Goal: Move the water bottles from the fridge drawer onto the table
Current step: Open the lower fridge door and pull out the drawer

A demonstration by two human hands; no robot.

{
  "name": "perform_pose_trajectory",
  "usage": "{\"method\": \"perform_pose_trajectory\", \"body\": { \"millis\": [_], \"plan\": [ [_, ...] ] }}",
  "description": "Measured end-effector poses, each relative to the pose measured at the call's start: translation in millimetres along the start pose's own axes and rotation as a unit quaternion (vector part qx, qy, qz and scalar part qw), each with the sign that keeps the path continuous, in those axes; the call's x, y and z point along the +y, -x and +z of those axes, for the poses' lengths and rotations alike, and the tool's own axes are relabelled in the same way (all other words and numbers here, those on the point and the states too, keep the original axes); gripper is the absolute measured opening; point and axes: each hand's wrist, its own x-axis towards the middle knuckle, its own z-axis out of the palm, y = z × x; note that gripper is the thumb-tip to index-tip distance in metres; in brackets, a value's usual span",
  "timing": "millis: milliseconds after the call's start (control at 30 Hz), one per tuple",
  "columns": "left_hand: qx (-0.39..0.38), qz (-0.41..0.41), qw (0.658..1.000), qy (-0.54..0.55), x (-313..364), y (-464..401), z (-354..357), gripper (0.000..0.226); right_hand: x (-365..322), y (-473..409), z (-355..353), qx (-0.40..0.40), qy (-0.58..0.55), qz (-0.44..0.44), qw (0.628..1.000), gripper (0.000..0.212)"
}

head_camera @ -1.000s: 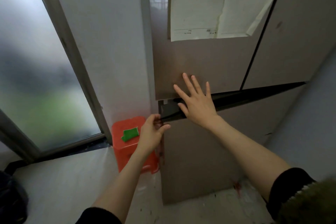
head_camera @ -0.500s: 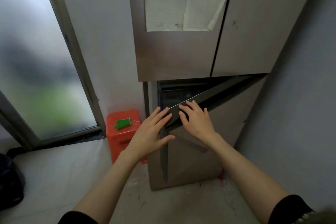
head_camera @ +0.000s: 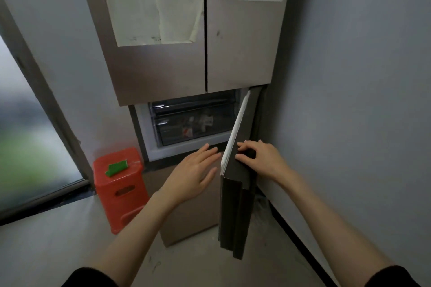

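None of the bottles moved yet; no table in view. Lower fridge door (head_camera: 235,193) swung wide, right hand (head_camera: 261,161) resting on its top edge, fingers (head_camera: 245,147) curled loosely over it. Left hand (head_camera: 193,175) hovering just beside that edge, fingers (head_camera: 207,151) spread, holding nothing. Fridge drawer (head_camera: 193,128) beyond the fingertips, shut, contents too dim to tell as bottles. Left: pulling the drawer, lifting out, carrying over.
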Motion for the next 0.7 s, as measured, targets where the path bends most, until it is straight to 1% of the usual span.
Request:
{"method": "perform_pose_trajectory", "body": {
  "millis": [67,167,367,467,533,600,700],
  "plan": [
    [-0.035,0.02,0.999,-0.001,11,-20,9,0.049,13,11,-16,0.011,0.02,0.025,0.999,0.039],
    [-0.085,0.041,0.995,0.016,33,-51,27,0.058,32,33,-35,0.019,0.017,0.047,0.999,0.046],
    [-0.17,0.117,0.978,0.044,83,-87,77,0.069,86,72,-50,0.037,0.012,0.086,0.996,0.043],
    [-0.203,0.139,0.969,0.036,107,-101,98,0.073,109,79,-70,0.033,0.067,0.112,0.991,0.043],
    [-0.208,0.15,0.966,0.022,123,-112,107,0.073,123,82,-82,0.039,0.099,0.121,0.987,0.043],
    [-0.209,0.158,0.965,0.016,139,-124,116,0.072,137,86,-90,0.062,0.134,0.127,0.981,0.043],
    [-0.207,0.16,0.965,0.019,161,-142,132,0.072,164,90,-98,0.106,0.219,0.134,0.961,0.043]
  ]
}}
